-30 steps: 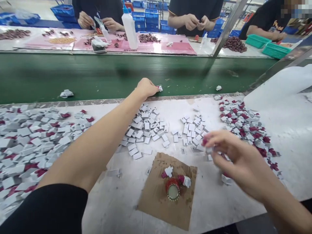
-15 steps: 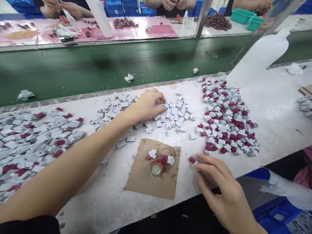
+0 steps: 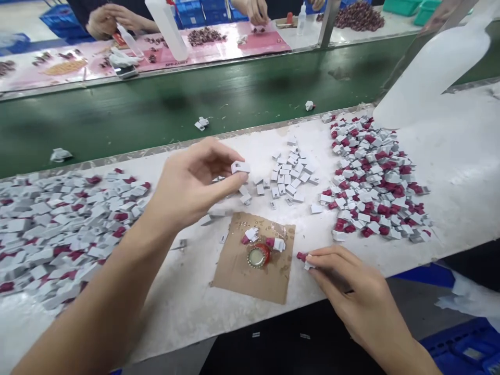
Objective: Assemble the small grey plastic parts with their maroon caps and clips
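Note:
Between thumb and fingers, my left hand [image 3: 195,182] pinches a small light-grey plastic block [image 3: 240,167] with a slot in its end, lifted above the table. My right hand [image 3: 351,291] is closed on a small grey and dark-red piece [image 3: 303,259] close to the table's front. Between the hands lies a square of brown cardboard [image 3: 250,284]. On it sits a red bottle cap [image 3: 258,255], its pale inside facing up, beside two grey and dark-red pieces [image 3: 276,244]. Loose plain grey blocks [image 3: 287,174] are scattered behind the cardboard.
Heaps of grey and dark-red pieces lie at left [image 3: 58,229] and right [image 3: 375,182]. A white plastic bottle [image 3: 433,67] leans at the back right. Behind the table runs a green conveyor belt [image 3: 156,104]; co-workers' hands [image 3: 121,21] work beyond it.
My left hand has come up and back toward me from the loose blocks, now with a grey block in its fingertips. My right hand still holds its piece, slightly turned.

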Action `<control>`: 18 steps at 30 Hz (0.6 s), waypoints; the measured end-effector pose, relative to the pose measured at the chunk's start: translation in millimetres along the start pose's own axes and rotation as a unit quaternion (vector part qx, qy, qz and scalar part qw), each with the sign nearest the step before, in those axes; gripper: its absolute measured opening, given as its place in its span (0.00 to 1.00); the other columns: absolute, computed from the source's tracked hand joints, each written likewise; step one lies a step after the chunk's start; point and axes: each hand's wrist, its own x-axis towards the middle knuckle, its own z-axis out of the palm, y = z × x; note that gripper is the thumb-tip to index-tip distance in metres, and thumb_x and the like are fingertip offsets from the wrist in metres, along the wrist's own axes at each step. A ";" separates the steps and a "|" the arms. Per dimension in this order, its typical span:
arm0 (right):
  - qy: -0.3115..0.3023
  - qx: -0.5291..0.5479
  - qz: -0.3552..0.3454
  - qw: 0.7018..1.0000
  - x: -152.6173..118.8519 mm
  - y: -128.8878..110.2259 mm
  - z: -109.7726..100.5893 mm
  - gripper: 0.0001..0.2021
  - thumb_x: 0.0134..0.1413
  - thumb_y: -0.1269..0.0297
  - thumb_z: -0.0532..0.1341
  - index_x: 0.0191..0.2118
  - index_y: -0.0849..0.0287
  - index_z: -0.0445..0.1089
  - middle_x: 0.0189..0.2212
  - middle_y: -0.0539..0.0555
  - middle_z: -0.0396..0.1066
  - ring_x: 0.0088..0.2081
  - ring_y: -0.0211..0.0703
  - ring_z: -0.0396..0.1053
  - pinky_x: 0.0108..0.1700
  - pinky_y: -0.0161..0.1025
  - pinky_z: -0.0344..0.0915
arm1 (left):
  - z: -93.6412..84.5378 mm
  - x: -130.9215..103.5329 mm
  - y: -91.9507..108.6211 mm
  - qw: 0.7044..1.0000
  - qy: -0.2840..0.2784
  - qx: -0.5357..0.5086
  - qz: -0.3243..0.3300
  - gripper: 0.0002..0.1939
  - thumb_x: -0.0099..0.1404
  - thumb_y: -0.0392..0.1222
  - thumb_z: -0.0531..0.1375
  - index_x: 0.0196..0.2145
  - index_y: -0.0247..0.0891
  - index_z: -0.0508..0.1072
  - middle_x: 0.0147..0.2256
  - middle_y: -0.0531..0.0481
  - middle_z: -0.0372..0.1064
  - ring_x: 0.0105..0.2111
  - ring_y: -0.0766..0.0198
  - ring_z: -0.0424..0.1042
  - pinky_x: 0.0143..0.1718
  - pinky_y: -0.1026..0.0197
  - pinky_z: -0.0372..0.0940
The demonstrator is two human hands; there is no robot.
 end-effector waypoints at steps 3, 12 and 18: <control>0.004 0.052 0.002 0.999 8.3 -10.5 1.1 0.11 0.75 0.73 0.67 0.51 0.47 0.81 0.48 0.51 0.85 0.48 0.43 0.86 0.47 0.35 0.84 | -11.6 -32.5 -0.6 0.999 0.001 0.012 -0.041 0.05 0.65 0.40 0.75 0.39 0.47 0.86 0.38 0.49 0.84 0.38 0.54 0.82 0.38 0.54 0.79; -0.026 0.074 -0.095 0.992 38.8 -35.8 24.6 0.12 0.72 0.78 0.67 0.52 0.56 0.86 0.47 0.55 0.87 0.50 0.43 0.86 0.52 0.36 0.83 | -3.6 -86.5 -8.8 0.982 0.021 -0.101 -0.157 0.08 0.66 0.39 0.77 0.43 0.41 0.88 0.40 0.45 0.88 0.41 0.54 0.88 0.46 0.55 0.86; -0.040 0.058 -0.110 0.991 40.6 -34.4 27.4 0.12 0.73 0.77 0.67 0.50 0.56 0.86 0.45 0.54 0.87 0.47 0.43 0.85 0.50 0.39 0.83 | 4.8 -87.8 -10.0 0.978 0.004 -0.135 -0.156 0.12 0.65 0.42 0.80 0.45 0.41 0.88 0.43 0.45 0.87 0.43 0.55 0.88 0.48 0.58 0.85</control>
